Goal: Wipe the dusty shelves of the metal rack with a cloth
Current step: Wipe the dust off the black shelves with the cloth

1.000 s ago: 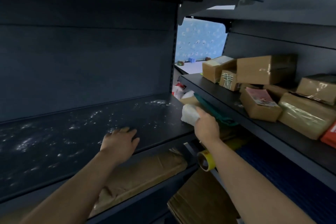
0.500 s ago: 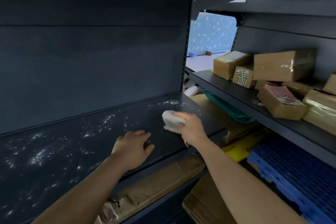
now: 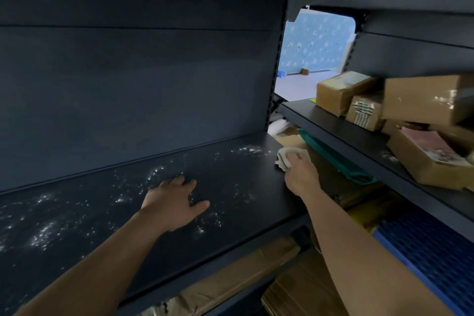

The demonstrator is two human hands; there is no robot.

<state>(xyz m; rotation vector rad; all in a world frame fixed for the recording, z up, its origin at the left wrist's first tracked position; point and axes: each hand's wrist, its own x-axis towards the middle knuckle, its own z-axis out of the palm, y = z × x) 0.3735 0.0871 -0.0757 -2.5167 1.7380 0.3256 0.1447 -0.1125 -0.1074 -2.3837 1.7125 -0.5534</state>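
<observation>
Rightward since half a second ago goes the white cloth, now at the right end of the dusty shelf, centre right of the frame. It is bunched under the right hand, whose fingers curl over it. The left hand lies flat on the shelf at frame centre, fingers spread, holding nothing. Wiping looks barely begun: a dark clean strip shows near the cloth, but white dust speckles the middle and left stretch, with a dust patch just left of the cloth.
</observation>
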